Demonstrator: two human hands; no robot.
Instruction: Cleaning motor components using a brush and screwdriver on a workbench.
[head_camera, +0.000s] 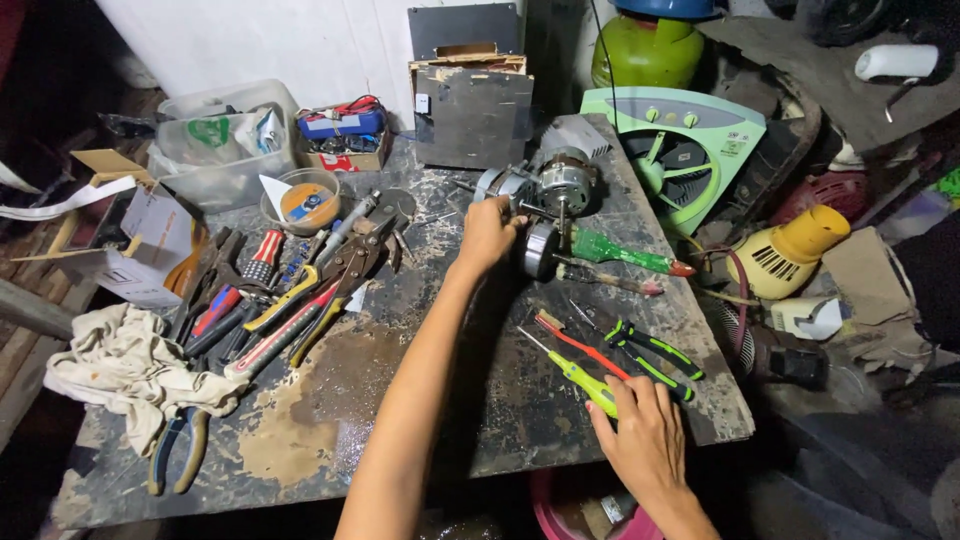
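Note:
My left hand (487, 232) reaches across the dark worn bench (400, 370) and grips the near end of a small grey electric motor (548, 190), with its round dark part (540, 250) close by. My right hand (645, 432) rests at the bench's front right edge, its fingers on the yellow-green handle of a screwdriver (580, 375). Black-and-green pliers (645, 350) and a thin red-handled tool (580, 345) lie just beyond that hand. A green-handled screwdriver (625, 253) lies right of the motor.
A heap of pliers, snips and screwdrivers (290, 290) covers the bench's left half, beside a crumpled cloth (125, 370). Boxes and a clear tub (220, 145) stand at the back. A green fan housing (680, 145), a gas cylinder (645, 45) and a yellow part (790, 250) crowd the right.

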